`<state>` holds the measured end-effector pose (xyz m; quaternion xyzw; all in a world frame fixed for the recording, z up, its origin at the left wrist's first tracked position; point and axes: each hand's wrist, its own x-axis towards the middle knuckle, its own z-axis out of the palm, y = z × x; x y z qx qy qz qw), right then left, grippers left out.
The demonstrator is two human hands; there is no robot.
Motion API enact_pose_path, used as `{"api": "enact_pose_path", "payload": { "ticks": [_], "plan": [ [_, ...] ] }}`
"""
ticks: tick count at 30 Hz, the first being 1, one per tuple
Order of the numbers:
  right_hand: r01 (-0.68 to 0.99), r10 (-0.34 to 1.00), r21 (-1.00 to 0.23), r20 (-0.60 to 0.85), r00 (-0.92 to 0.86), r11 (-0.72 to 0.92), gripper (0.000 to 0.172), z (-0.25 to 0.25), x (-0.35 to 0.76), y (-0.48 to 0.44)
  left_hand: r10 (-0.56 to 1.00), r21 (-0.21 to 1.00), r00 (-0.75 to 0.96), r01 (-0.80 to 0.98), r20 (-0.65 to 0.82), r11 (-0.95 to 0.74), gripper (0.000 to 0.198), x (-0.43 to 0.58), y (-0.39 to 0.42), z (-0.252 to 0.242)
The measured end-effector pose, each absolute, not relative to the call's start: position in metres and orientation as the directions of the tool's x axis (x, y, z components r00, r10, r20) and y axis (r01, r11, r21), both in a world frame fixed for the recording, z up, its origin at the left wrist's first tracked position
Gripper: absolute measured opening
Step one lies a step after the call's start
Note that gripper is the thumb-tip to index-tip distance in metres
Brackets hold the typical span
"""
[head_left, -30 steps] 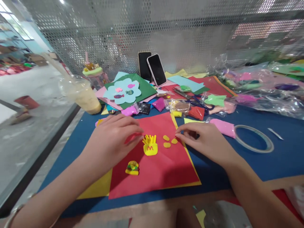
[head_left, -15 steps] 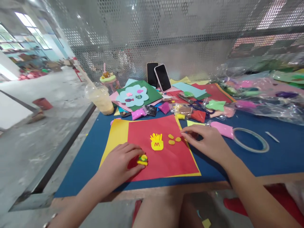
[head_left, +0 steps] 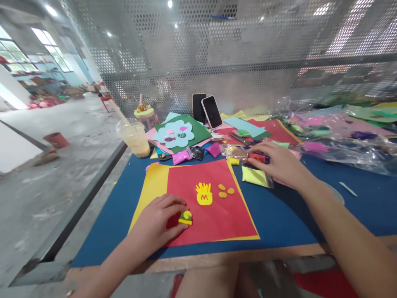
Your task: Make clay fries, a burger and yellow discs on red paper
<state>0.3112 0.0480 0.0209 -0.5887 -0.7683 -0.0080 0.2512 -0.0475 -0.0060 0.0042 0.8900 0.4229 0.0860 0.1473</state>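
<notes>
My left hand rests on the red sheet, its thumb and forefinger closed around a small clay burger of yellow and green layers. My right hand reaches past the sheet's right edge. Its thumb and fingers close around a packet of red clay, partly hidden by them. Between the hands on the sheet are yellow clay fries in a box marked with a red M. Beside them lie three flat tan-yellow clay pieces.
A pale yellow clay packet lies under my right hand. Behind stand a drink cup and two phones. Pink packets, coloured paper and plastic bags crowd the back. A tape roll is partly behind my right forearm.
My right hand has moved from beside the tan-yellow pieces, forward and right, onto the red clay packet. My left hand stays at the burger. The view has tilted up slightly.
</notes>
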Motion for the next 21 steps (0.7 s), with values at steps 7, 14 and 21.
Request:
{"api": "enact_pose_path", "payload": {
  "ticks": [7, 14, 21],
  "plan": [
    [0.917, 0.92, -0.206, 0.274, -0.28, 0.341, 0.048, 0.007, 0.314, 0.095, 0.796, 0.379, 0.605, 0.729, 0.033, -0.569, 0.021, -0.047, -0.006, 0.001],
    [0.911, 0.898, -0.239, 0.372, -0.234, 0.336, 0.028, 0.002, 0.314, 0.105, 0.83, 0.418, 0.534, 0.725, 0.16, -0.547, 0.041, -0.043, -0.003, 0.015],
    [0.588, 0.884, -0.708, 0.466, -0.028, 0.392, 0.03, 0.012, 0.285, 0.084, 0.869, 0.566, 0.435, 0.665, 0.235, -0.486, 0.033, 0.023, 0.046, 0.057]
  ]
}}
